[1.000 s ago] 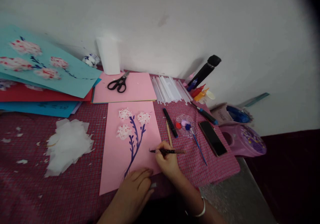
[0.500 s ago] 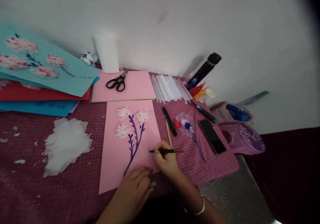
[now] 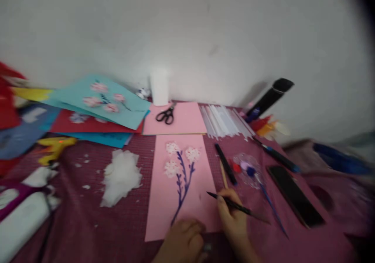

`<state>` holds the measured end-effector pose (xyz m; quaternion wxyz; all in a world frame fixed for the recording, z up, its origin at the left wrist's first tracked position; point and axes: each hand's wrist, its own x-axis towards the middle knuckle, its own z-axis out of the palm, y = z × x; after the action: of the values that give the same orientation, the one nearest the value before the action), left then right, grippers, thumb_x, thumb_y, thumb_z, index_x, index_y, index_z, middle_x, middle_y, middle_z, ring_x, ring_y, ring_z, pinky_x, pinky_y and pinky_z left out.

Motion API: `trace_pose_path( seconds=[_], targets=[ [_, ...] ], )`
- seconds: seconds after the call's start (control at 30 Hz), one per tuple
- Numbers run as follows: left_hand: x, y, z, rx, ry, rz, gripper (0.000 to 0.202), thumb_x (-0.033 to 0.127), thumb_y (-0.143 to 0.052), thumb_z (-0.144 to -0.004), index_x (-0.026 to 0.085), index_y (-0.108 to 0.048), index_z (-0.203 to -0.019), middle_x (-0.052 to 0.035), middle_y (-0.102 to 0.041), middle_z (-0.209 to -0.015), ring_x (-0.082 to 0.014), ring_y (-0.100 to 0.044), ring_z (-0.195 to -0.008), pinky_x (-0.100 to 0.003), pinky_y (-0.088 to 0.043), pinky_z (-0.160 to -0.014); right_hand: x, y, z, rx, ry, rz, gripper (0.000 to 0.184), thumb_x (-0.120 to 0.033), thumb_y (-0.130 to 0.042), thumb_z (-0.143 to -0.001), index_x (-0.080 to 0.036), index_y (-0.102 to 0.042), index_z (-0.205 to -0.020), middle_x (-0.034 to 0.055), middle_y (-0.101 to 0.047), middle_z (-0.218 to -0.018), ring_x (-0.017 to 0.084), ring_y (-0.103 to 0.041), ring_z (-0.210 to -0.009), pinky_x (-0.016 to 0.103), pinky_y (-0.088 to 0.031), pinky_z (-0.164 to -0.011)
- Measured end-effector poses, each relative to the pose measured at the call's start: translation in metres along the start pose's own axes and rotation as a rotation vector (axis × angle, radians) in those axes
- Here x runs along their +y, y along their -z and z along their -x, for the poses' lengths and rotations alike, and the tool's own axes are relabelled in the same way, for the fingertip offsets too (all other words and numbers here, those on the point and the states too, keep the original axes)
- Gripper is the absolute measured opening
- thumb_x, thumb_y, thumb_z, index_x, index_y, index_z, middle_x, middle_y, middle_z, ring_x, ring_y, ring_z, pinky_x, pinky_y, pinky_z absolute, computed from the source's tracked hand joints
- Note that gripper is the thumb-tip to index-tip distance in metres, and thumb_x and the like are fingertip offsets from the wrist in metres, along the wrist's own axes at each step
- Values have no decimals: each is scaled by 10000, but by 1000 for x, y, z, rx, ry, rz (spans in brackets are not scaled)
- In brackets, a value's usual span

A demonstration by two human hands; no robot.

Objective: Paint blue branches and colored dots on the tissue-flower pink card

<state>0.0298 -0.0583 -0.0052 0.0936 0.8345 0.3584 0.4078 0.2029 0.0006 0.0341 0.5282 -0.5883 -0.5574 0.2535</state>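
A pink sheet of paper [image 3: 164, 200] lies before me, bearing three white, red-speckled blossoms and a purple painted stem [image 3: 186, 190] with leaves. My left hand [image 3: 187, 237] rests across the sheet's lower edge, fingers laid on the paper near the stem's base. In my right hand [image 3: 234, 216], at the sheet's right side, is a slim black pen [image 3: 233, 203]. Its tip points left and looks slightly above the paper, though blur makes contact hard to judge. A small dark mark [image 3: 200, 196] shows on the paper left of the tip.
Scissors [image 3: 166, 115] lie on pink sheets behind. Right are a black marker [image 3: 225, 164], paint palette [image 3: 246, 169], blue brush [image 3: 274, 210], phone [image 3: 295, 196] and glue sticks [image 3: 224, 121]. Left are white tissue pieces [image 3: 121, 177], finished blue artwork [image 3: 102, 99] and a yellow glue gun [image 3: 55, 149].
My view has swung left and up, bringing the glue gun into sight. The pen has lifted and drawn right, away from the small mark. My left hand stays at the sheet's lower edge.
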Motion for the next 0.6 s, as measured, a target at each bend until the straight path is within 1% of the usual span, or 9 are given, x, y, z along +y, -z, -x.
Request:
trace_pose_path(
  seconds=[0.03,0.1,0.17,0.23,0.33,0.4,0.5,0.53,0.6],
  targets=[
    [-5,-8,4,13,-12,-42,306,420,-455,-979,205,-615,-832,-17,-757,-892,-140,-694,-837,-231,-551,-741,4,1,0,7,34,3,96,-249,-587,-819,-223,-606,-728,-28,-562,-575,148,-529,-494,226,-448,-457],
    [-15,-21,11,33,12,-107,245,341,-453,-993,216,-640,-897,13,-749,-849,-96,-682,-777,-181,-526,-727,12,2,-1,-39,66,4,51,-243,-612,-824,-226,-642,-787,-12,-620,-629,163,-590,-546,231,-500,-507],
    [-22,-30,15,56,30,-131,234,319,-441,-1002,231,-651,-949,39,-740,-806,-67,-664,-722,-142,-509,-703,17,2,-1,-103,68,6,49,-258,-626,-832,-231,-667,-832,6,-670,-696,180,-641,-613,239,-539,-561],
    [-23,-34,17,72,32,-131,241,320,-437,-1004,229,-655,-954,46,-737,-790,-65,-655,-702,-137,-505,-688,17,4,0,-158,31,-2,85,-303,-638,-839,-232,-683,-855,17,-686,-722,187,-651,-624,244,-549,-567],
    [-21,-34,16,72,12,-119,255,266,-430,-1003,207,-642,-874,37,-742,-794,-83,-662,-729,-172,-510,-694,15,7,2,-179,-76,-39,165,-384,-642,-848,-226,-688,-846,5,-634,-645,174,-600,-548,239,-513,-498],
    [-18,-28,12,54,-8,-104,258,280,-448,-996,200,-620,-822,26,-746,-808,-102,-668,-753,-200,-520,-694,14,11,1,-153,-155,-73,194,-405,-634,-859,-220,-677,-821,-4,-585,-596,164,-560,-516,236,-478,-462],
    [-6,-6,-1,3,-4,-37,271,389,-477,-977,189,-608,-850,-18,-754,-906,-149,-678,-839,-258,-559,-727,9,16,-2,-112,-231,-125,195,-393,-625,-868,-211,-658,-805,-3,-564,-580,158,-529,-498,242,-446,-444],
    [-1,3,-6,-25,25,-5,265,381,-462,-979,181,-609,-884,-34,-753,-956,-164,-680,-885,-283,-573,-766,5,17,-4,-108,-239,-136,188,-386,-623,-865,-210,-656,-810,2,-578,-593,158,-532,-502,246,-447,-449],
    [6,21,-16,-134,112,0,222,276,-415,-989,185,-613,-949,-35,-750,-1022,-172,-685,-939,-313,-587,-828,-3,16,-6,-106,-244,-135,153,-358,-616,-845,-211,-656,-830,9,-619,-639,164,-569,-540,253,-466,-483]
  ],
)
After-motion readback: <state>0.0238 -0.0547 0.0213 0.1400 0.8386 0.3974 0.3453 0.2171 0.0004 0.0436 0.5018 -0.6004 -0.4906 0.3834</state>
